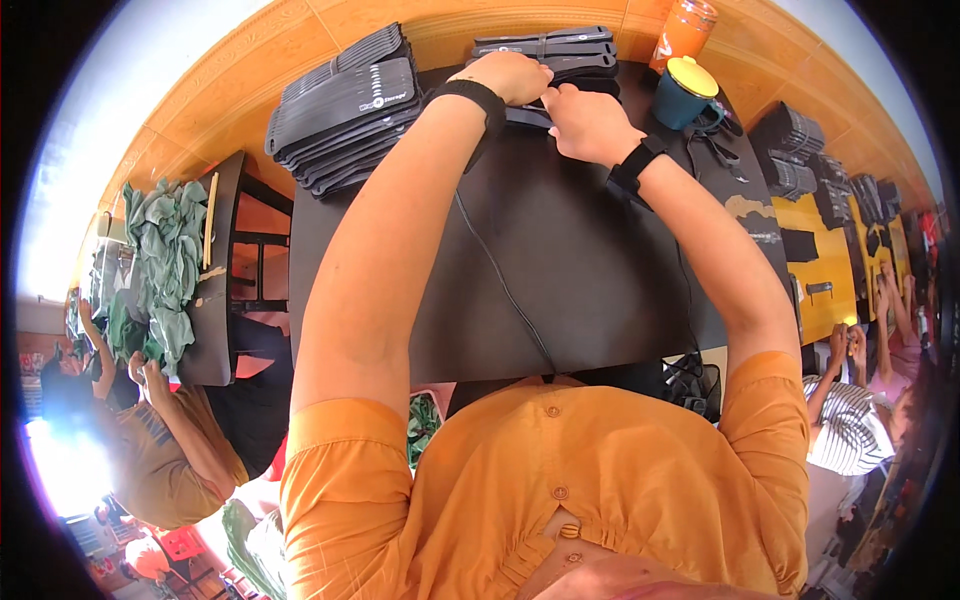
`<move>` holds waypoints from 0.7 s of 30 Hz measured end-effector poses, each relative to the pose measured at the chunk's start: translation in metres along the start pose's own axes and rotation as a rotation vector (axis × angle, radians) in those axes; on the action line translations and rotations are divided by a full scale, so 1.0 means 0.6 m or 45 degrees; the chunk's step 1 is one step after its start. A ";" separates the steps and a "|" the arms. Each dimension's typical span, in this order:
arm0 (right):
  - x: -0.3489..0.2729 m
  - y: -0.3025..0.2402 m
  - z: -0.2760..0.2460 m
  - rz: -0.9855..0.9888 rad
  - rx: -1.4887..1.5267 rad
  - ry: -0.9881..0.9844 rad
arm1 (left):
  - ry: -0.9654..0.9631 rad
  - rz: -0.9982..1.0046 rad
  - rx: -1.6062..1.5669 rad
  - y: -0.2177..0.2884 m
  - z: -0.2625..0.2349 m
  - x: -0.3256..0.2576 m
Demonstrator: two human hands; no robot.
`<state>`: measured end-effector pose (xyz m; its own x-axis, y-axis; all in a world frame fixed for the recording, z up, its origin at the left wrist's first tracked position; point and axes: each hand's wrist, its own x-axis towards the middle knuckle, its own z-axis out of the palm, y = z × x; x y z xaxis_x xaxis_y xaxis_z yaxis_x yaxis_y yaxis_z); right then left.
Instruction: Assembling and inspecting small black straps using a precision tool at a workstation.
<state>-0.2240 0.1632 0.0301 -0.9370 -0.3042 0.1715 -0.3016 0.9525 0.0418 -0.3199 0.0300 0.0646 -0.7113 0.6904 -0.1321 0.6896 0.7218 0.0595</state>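
Observation:
At the far side of the dark table, my left hand (504, 78) and my right hand (590, 122) meet, their fingers bent and pressed close together. Whatever they pinch between them is too small or too hidden to name. Just behind and under them lies a stack of flat black pieces with white print (592, 62), with a band around the upper bundle. To the left of my left hand stands a taller stack of the same flat black pieces (345, 115), its top bundle also banded. A black band circles each of my wrists.
On the table's right stand a dark teal mug with a yellow lid (685, 95) and an orange bottle (686, 32). A thin cable (500, 270) crosses the dark tabletop (580, 260). Green cloth (160, 260) hangs over a left table; other people work on both sides.

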 end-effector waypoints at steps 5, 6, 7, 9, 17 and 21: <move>-0.014 -0.019 -0.012 0.010 -0.037 -0.046 | 0.012 -0.086 -0.079 0.005 0.003 0.001; -0.015 -0.022 -0.014 -0.001 -0.063 -0.052 | 0.006 -0.074 -0.034 0.001 0.003 0.006; -0.015 -0.024 -0.016 -0.005 -0.064 -0.049 | 0.000 -0.063 0.011 -0.003 0.005 0.009; -0.018 -0.023 -0.017 0.024 -0.045 -0.044 | -0.019 -0.090 -0.004 0.002 0.005 0.015; -0.022 -0.033 0.016 0.110 -0.084 0.127 | 0.124 -0.064 0.038 -0.001 0.024 0.006; -0.039 -0.035 0.024 0.038 -0.043 0.241 | 0.042 -0.073 0.102 0.013 0.016 0.010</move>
<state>-0.1985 0.1500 0.0109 -0.8946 -0.2714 0.3549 -0.2654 0.9618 0.0664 -0.3175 0.0394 0.0544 -0.7531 0.6502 -0.1001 0.6553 0.7549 -0.0268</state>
